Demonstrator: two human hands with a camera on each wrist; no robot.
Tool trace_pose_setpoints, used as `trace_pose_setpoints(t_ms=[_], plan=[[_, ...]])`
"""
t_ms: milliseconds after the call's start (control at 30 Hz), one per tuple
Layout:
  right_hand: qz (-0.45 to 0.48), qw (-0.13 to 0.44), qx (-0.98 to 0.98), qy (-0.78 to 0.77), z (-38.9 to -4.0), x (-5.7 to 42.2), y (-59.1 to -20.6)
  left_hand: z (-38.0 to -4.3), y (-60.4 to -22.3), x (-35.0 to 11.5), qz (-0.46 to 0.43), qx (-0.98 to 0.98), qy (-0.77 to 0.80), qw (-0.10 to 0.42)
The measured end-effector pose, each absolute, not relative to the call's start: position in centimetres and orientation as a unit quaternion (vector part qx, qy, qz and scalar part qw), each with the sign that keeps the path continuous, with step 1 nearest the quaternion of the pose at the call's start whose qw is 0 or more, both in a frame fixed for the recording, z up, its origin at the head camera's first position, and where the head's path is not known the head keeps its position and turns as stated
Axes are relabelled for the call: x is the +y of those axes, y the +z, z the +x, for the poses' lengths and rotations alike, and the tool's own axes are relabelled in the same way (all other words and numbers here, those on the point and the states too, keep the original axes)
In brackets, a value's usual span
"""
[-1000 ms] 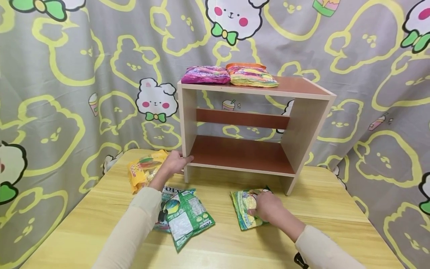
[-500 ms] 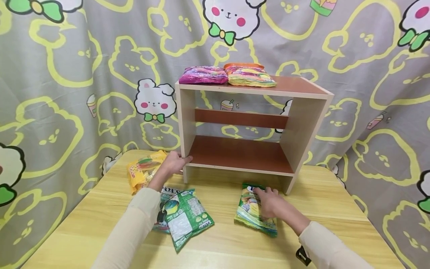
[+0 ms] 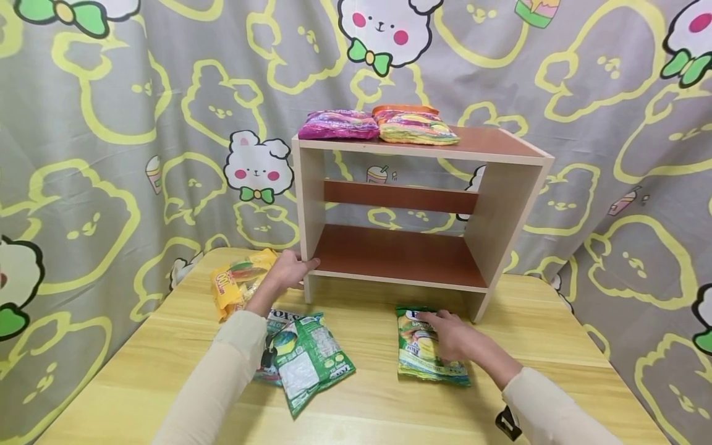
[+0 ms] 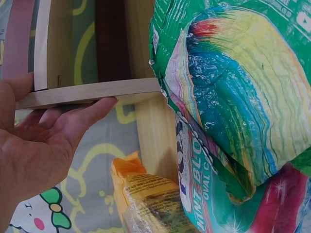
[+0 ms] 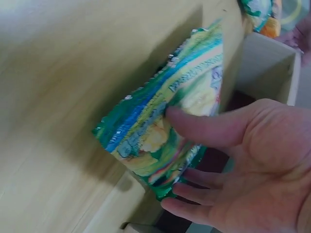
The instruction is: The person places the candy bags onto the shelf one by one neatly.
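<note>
My left hand [image 3: 286, 270] grips the lower left side panel of a small wooden shelf [image 3: 506, 210]. In the left wrist view the thumb is on one side of the board, the fingers on the other. A green candy bag [image 3: 414, 361] lies in front of the shelf's right leg, its printed front up. My right hand [image 3: 453, 337] is on its right side and holds it. In the right wrist view the thumb lies across the face of the candy bag [image 5: 146, 131], and the fingertips are at its edge.
A second green bag [image 3: 317, 358], back up, overlaps a teal bag [image 3: 283, 316] left of centre. Behind the left forearm lies a yellow bag [image 3: 236, 287]. A purple bag [image 3: 339, 125] and an orange-and-yellow bag [image 3: 417, 128] rest on the shelf top. A patterned curtain [image 3: 194, 123] hangs behind.
The right hand has turned the green candy bag so its printed front faces up and its lettering reads upright, and has shifted slightly right. The left hand has stayed on the shelf.
</note>
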State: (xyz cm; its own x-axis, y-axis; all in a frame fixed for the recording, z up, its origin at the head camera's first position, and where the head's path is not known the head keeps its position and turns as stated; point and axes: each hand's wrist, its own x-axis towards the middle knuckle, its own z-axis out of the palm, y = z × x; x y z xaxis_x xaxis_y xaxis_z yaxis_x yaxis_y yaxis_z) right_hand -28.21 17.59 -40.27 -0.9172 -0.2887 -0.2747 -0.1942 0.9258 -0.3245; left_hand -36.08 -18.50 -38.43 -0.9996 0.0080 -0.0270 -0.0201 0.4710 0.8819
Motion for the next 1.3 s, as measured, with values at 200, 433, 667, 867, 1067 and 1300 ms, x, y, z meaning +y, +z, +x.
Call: trace_pose_setpoints(t_ms=[200, 433, 667, 867, 1067, 1300], plan=[[-0.124, 0.129, 0.972, -0.151, -28.7, 18.6, -39.6, -36.1, -38.4, -18.4, -0.005, 0.857, 0.516, 0.019], [-0.067, 0.177, 0.974, -0.121, -29.1, 20.0, -40.2, -36.1, -38.5, -18.5, -0.005, 0.856, 0.517, 0.019], [-0.047, 0.203, 0.966, -0.156, -29.2, 20.4, -41.1, -36.1, -38.5, -18.6, -0.005, 0.858, 0.514, 0.018], [-0.048, 0.197, 0.966, -0.158, -29.5, 20.4, -41.5, -35.9, -38.4, -18.5, -0.006, 0.857, 0.515, 0.019], [-0.042, 0.181, 0.967, -0.176, -29.6, 20.3, -41.9, -36.0, -38.5, -18.6, -0.004, 0.856, 0.516, 0.017], [-0.031, 0.155, 0.958, -0.239, -29.3, 20.3, -41.7, -36.1, -38.5, -18.5, -0.006, 0.855, 0.519, 0.019]])
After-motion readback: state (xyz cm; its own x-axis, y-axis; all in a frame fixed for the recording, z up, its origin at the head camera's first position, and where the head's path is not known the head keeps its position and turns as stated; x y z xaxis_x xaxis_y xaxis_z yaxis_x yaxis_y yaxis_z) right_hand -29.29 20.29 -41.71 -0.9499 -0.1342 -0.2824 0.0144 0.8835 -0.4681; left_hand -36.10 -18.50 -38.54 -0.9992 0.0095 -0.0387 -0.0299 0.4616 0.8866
